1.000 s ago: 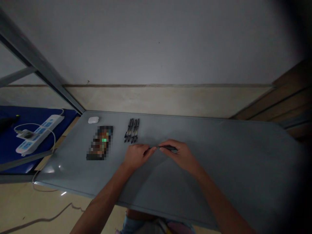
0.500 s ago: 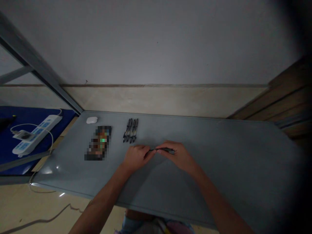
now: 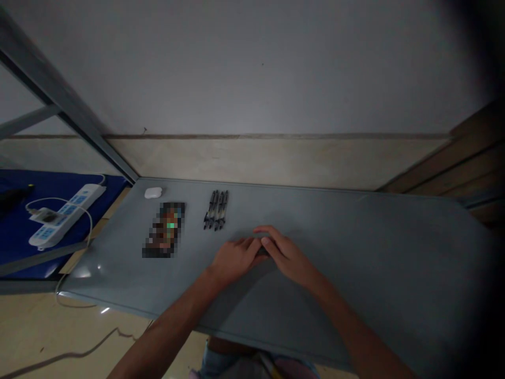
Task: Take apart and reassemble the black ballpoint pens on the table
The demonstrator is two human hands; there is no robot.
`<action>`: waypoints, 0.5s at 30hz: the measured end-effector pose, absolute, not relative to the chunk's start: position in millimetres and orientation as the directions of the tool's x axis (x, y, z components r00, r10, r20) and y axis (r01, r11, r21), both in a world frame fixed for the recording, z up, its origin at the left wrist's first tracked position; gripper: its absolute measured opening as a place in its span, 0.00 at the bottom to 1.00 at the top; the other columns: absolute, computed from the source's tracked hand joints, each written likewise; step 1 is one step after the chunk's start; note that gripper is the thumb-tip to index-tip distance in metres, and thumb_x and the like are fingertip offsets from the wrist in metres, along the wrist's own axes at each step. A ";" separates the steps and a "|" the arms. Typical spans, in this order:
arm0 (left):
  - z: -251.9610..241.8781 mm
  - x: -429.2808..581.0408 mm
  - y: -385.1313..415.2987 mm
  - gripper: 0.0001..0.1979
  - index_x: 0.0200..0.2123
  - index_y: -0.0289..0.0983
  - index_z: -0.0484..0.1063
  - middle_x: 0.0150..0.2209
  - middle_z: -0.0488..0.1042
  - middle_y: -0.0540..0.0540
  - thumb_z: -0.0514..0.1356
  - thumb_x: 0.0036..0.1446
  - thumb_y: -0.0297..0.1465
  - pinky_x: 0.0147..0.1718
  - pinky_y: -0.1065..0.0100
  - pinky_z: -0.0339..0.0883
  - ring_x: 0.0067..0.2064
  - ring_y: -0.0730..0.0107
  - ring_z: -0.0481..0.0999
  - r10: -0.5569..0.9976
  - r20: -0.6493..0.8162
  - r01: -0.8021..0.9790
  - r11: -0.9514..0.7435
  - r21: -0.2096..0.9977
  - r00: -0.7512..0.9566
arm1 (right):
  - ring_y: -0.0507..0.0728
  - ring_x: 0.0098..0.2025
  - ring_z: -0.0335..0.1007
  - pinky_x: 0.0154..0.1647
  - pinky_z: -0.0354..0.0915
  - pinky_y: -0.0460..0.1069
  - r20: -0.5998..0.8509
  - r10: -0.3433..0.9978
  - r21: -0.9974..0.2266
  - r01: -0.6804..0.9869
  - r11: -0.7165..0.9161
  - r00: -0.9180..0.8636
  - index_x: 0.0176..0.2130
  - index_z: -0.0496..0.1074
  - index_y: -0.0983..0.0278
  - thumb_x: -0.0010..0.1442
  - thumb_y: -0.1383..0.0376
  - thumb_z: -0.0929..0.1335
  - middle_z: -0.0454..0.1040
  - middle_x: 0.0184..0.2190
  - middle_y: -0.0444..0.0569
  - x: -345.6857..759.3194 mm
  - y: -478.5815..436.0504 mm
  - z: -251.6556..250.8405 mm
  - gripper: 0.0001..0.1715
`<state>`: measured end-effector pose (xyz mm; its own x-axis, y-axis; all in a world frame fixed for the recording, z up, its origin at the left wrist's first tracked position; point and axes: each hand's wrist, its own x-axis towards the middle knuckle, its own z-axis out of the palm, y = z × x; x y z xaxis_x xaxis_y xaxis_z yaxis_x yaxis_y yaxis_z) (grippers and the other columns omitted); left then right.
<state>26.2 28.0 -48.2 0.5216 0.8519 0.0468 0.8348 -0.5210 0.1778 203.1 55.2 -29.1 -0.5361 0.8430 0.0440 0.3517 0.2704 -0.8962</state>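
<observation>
My left hand and my right hand meet over the middle of the grey table. Their fingertips touch. Both are closed on a thin black pen, of which only a short dark bit shows between the fingers. Three more black pens lie side by side behind my left hand, a hand's width away from it.
Left of the pens lies a phone with a lit screen, and behind it a small white case. A white power strip with a cable rests on a blue surface at the far left. A metal frame bar slants down to the table's back left corner.
My hands have closed together. The pen, which showed between them before, is now almost hidden by the fingers. The view has shifted slightly.
</observation>
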 end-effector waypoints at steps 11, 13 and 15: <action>-40.2 23.5 31.5 0.16 0.45 0.36 0.66 0.41 0.74 0.43 0.42 0.70 0.36 0.31 0.67 0.69 0.38 0.64 0.77 0.899 0.048 0.882 -0.435 0.181 0.434 | 0.57 0.37 0.74 0.36 0.67 0.49 0.039 0.893 -0.873 0.419 0.249 -0.448 0.53 0.68 0.61 0.66 0.56 0.63 0.77 0.36 0.49 204.5 61.9 -35.3 0.19; -39.5 22.7 31.9 0.15 0.45 0.37 0.66 0.40 0.74 0.44 0.43 0.70 0.36 0.31 0.67 0.69 0.38 0.64 0.77 0.914 0.058 0.897 -0.404 0.180 0.401 | 0.56 0.39 0.74 0.37 0.67 0.48 0.051 0.896 -0.875 0.412 0.252 -0.441 0.47 0.71 0.61 0.65 0.57 0.64 0.78 0.38 0.49 207.4 65.8 -36.4 0.15; -38.3 22.9 31.3 0.14 0.43 0.37 0.66 0.39 0.74 0.45 0.44 0.69 0.36 0.31 0.66 0.69 0.38 0.64 0.77 0.916 0.059 0.901 -0.400 0.168 0.396 | 0.56 0.37 0.74 0.36 0.66 0.48 0.051 0.887 -0.868 0.418 0.266 -0.459 0.40 0.72 0.62 0.65 0.58 0.64 0.77 0.35 0.49 209.9 68.6 -37.0 0.12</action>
